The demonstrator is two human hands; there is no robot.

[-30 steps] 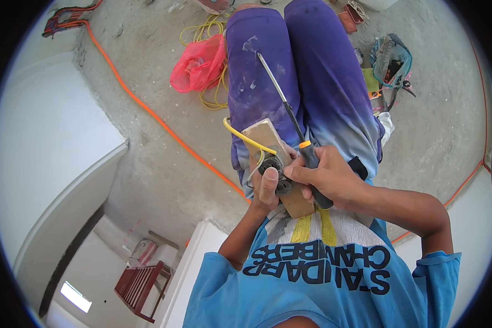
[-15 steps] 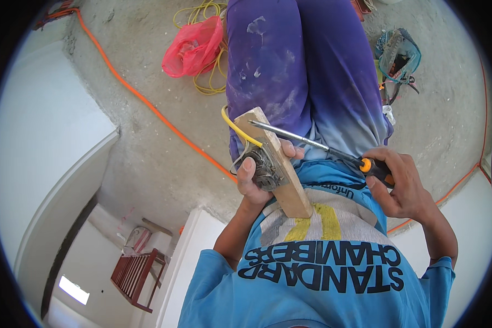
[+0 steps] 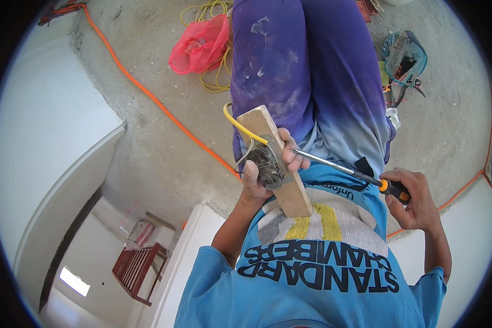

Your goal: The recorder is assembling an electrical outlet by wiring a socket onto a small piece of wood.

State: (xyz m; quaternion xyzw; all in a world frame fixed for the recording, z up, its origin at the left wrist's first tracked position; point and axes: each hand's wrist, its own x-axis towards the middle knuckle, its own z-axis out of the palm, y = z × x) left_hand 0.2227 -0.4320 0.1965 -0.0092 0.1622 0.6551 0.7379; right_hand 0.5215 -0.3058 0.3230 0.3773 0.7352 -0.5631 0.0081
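My left hand (image 3: 254, 188) grips a short wooden board (image 3: 292, 198), with the thumb on the near side and the fingers curled round its right edge. A dark, dirty electrical socket (image 3: 265, 167) sits on the board's face, by my thumb. A yellow cable (image 3: 237, 122) runs into it from the board's far end, and a thinner pale wire loops at its left. In my right hand (image 3: 416, 205), closed round the black and orange handle, is a screwdriver (image 3: 339, 167). Its shaft points left, the tip close to my left fingertips; whether they touch is unclear.
An orange cord (image 3: 158, 104) crosses the concrete floor at the left. Beyond my legs lie a pink plastic bag (image 3: 199, 48) and coiled yellow cable (image 3: 216, 85). A tool bag (image 3: 405, 59) stands at the far right. A slatted wooden bench (image 3: 139, 270) is at the lower left.
The screwdriver has moved right and toward me; its tip has left the area over the board's far end. My left hand keeps its hold on the board.
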